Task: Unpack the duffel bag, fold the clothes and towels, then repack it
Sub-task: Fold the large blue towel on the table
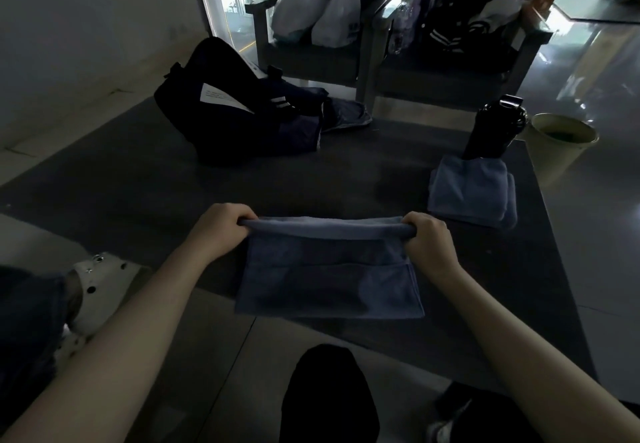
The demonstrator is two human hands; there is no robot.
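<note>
mid-fold, the left hand [221, 231] and right hand [427, 236] each gripped a top corner of the blue terry towel [329, 276] above the dark counter [138, 179], which likely next needed laying flat and halving.

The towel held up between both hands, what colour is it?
Blue-grey, a plain towel with no pattern, seen in the head view.

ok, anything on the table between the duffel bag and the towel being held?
Nothing: head view shows bare dark tabletop between the duffel bag and the held towel. The folded towels lie off to the right.
</note>
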